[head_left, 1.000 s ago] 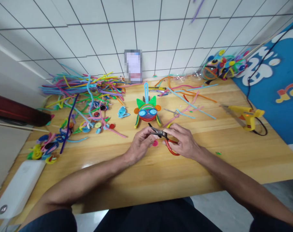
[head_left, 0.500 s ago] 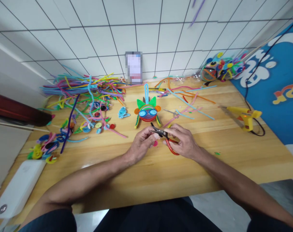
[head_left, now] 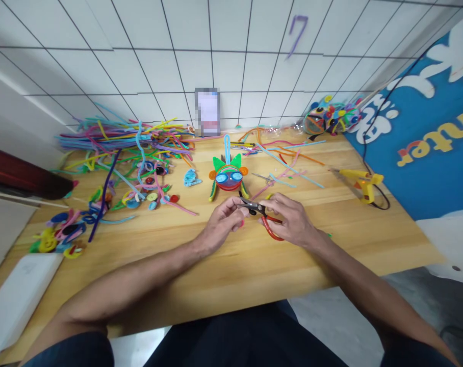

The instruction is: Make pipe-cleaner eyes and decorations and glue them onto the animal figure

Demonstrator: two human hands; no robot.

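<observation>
My right hand (head_left: 290,220) is closed around the red-handled scissors (head_left: 272,228), whose dark blades point left toward my other hand. With fingers pinched, my left hand (head_left: 226,219) holds a small black strip (head_left: 241,195) at the blades; its exact kind is too small to make out. A small pink piece peeks out beside the left fingertips, mostly hidden. Just beyond the hands stands a colourful figure (head_left: 228,178) with green pointed ears, blue eye rings, orange side discs and a light-blue loop on top.
Piled pipe cleaners (head_left: 120,137) and craft bits lie at the left. A yellow glue gun (head_left: 363,184) rests at the right. A white box-like device (head_left: 23,300) sits at the front left. A phone (head_left: 208,112) leans on the wall. Decorated clear balls (head_left: 333,120) stand at the back right.
My view has turned right and slightly up, so the table's things appear shifted left and a purple 7-shaped mark on the wall shows fully. Both hands keep nearly the same hold.
</observation>
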